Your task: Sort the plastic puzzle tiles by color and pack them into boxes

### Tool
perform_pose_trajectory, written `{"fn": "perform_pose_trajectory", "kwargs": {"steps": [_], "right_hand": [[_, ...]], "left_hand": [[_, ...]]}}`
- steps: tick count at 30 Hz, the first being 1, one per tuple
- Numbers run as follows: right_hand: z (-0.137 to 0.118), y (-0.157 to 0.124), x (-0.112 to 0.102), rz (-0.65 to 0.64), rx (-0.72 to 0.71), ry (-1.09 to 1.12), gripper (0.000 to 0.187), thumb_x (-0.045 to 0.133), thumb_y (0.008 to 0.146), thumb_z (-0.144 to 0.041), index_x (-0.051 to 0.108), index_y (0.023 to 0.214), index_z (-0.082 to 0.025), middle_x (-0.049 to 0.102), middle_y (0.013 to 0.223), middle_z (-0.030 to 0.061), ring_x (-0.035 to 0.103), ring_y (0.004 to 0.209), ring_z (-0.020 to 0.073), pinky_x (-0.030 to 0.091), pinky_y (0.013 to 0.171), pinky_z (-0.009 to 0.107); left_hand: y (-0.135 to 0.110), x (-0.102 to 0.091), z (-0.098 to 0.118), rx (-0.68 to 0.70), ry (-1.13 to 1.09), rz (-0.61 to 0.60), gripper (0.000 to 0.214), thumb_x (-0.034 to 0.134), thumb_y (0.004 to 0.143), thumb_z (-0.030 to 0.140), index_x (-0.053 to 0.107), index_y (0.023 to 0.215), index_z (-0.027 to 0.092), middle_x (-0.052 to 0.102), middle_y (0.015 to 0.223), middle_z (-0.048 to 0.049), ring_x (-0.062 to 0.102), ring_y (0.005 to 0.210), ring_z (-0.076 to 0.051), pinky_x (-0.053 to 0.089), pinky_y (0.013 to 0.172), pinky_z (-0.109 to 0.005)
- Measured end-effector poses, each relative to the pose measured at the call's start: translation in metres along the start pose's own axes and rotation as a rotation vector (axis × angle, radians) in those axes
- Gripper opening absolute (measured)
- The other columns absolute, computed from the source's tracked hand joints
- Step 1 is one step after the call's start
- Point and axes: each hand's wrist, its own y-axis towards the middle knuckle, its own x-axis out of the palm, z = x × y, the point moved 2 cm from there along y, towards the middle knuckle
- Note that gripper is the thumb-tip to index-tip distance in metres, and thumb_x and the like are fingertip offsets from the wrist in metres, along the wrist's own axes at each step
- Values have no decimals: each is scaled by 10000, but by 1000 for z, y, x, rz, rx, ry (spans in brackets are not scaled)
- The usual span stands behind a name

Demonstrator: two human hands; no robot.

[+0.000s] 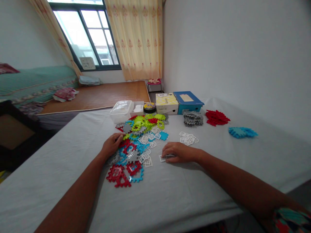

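Observation:
A mixed pile of toothed plastic building tiles (132,155) in red, blue, grey and lime green lies on the cloth before me. My left hand (112,144) rests at the pile's left edge, its index finger and thumb reaching to the tiles; it appears to hold none. My right hand (178,152) is right of the pile, palm down, fingers curled over a small white lattice window piece (161,158) on the cloth. Part of that piece is hidden under the fingers. Several more white window pieces (145,138) lie scattered among the tiles.
Sorted groups lie to the right: white window pieces (189,138), grey tiles (192,118), red tiles (216,117) and blue tiles (241,132). Behind the pile stand a clear plastic box (122,110), a dark-lidded jar (150,108), a yellow-and-white box (167,103) and a blue box (188,101).

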Motion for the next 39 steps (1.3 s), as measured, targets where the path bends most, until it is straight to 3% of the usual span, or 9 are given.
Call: {"fn": "perform_pose_trajectory", "kwargs": {"steps": [7,13,15,19,23,27,32,35,39], "right_hand": [[9,0,3,143,95,-109,233,497,891,-162,673,1044,-168,689,982,86,622,905,173,469,834,287],[34,-15,-20,286,251,-145,259,498,842,-114,675,1015,-191,687,981,58,616,889,165,449,815,269],[42,-24,-29,275,322,-189,252,503,817,-106,684,972,-190,686,937,53,612,851,163,440,791,264],[58,-40,-42,130,419,-276,209,532,782,-120,703,881,-188,675,840,52,595,791,168,426,741,264],[63,-43,-44,187,358,-286,172,562,821,-188,702,920,-186,680,936,78,594,896,195,443,826,306],[49,-22,-25,334,213,-263,295,523,910,-270,633,1173,-191,638,1183,114,543,1105,220,418,976,388],[37,8,10,193,215,-300,474,508,935,-388,486,1377,-218,452,1441,144,397,1314,265,366,1044,475],[39,13,16,148,169,-300,353,492,950,-332,588,1268,-212,522,1384,122,457,1263,240,372,1042,448],[37,11,9,180,79,-199,231,497,948,-240,666,1092,-176,674,1130,102,573,1056,186,439,964,357]], "left_hand": [[0,-1,1,-4,-10,3,524,330,875,547,684,1051,203,686,1122,-67,613,1062,-223,455,980,-353],[-1,-2,2,-4,-11,-5,521,334,879,542,679,1066,199,682,1129,-70,614,1066,-226,453,980,-352],[-1,-1,1,-6,-5,-5,522,332,880,539,677,1070,196,679,1136,-73,612,1071,-225,450,984,-350],[0,1,-3,1,-17,-8,524,326,888,534,672,1076,190,675,1147,-76,605,1084,-223,439,997,-350],[1,2,-4,3,-17,-12,520,323,893,531,670,1075,190,674,1147,-77,601,1084,-224,434,1000,-358],[1,1,-3,-4,-19,-9,522,330,884,543,669,1069,191,674,1142,-81,605,1074,-229,443,993,-365],[1,1,-4,-1,-14,-2,527,331,881,546,671,1070,190,675,1141,-83,606,1080,-229,434,1009,-363],[1,1,-3,-7,-6,-6,540,325,882,546,676,1073,182,673,1150,-86,608,1082,-229,434,1009,-355],[1,1,-3,0,-9,-13,567,321,882,551,679,1082,159,671,1150,-99,612,1078,-234,440,1001,-353]]}}
